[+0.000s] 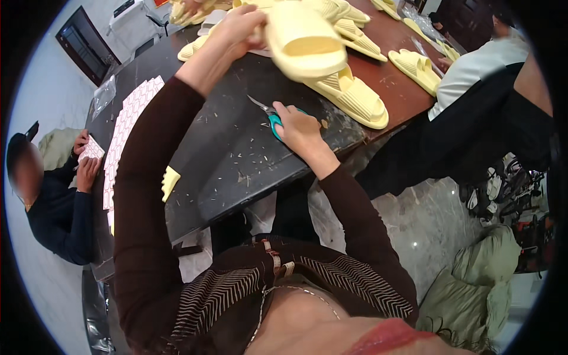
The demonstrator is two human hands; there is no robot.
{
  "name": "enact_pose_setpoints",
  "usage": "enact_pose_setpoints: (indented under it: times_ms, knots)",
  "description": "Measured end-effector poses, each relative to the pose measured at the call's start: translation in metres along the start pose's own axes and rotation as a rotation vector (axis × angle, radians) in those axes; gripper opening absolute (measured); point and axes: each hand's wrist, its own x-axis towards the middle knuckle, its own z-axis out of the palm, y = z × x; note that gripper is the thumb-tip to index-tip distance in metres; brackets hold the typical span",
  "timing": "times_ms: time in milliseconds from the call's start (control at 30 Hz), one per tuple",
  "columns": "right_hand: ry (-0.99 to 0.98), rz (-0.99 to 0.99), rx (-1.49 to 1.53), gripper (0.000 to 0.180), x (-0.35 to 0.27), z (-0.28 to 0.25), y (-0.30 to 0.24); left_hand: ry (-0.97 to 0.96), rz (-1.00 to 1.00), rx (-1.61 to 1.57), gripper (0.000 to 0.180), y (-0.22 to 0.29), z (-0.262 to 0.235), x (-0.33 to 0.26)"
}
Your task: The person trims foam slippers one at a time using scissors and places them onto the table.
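At the far side of the black table, my left hand (pixel 244 28) grips a pale yellow slide sandal (pixel 305 44) by its left edge, raised over other sandals. My fingers are partly hidden behind it, and the sandal is slightly blurred. My right hand (pixel 300 131) rests low over the table, closed around scissors (pixel 274 120) with teal handles. Their pointed metal blades angle up and left, apart from the sandals. Just beyond my right hand, another yellow slide sandal (pixel 361 103) lies partly under the raised one.
More yellow sandals (pixel 417 68) lie on the brown table (pixel 390 89) to the right. Small trimmings dot the black table (pixel 219 142). Patterned sheets (pixel 131 121) line its left side, where a co-worker (pixel 53 195) handles one. A person in white (pixel 482 68) sits right. Sacks (pixel 473 290) stand on the floor.
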Motion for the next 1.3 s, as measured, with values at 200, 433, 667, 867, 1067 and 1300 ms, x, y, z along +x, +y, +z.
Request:
enact_pose_setpoints:
  times_ms: [200, 433, 667, 867, 1067, 1300]
  knots:
    - [0.087, -0.029, 0.088, 0.042, -0.005, 0.007, 0.016, 0.182, 0.075, -0.097, 0.031, -0.039, 0.139, 0.095]
    - [0.081, -0.013, 0.109, 0.03, -0.006, 0.002, 0.021, 0.028, 0.036, -0.377, 0.027, -0.083, 0.187, 0.148]
    - [-0.063, -0.008, 0.022, 0.025, 0.006, 0.005, 0.007, -0.281, -0.187, -0.498, 0.016, -0.114, 0.171, 0.152]
    - [-0.087, -0.07, 0.012, 0.025, 0.002, 0.0, -0.002, 0.147, 0.161, 1.013, 0.013, -0.112, 0.168, 0.14]
    - [0.142, -0.111, 0.111, 0.031, -0.007, 0.003, 0.013, 0.031, -0.184, 0.217, 0.02, -0.035, 0.179, 0.062]
    - [0.169, -0.102, 0.108, 0.03, -0.006, 0.003, 0.007, -0.256, 0.47, 0.624, 0.039, -0.042, 0.162, 0.021]
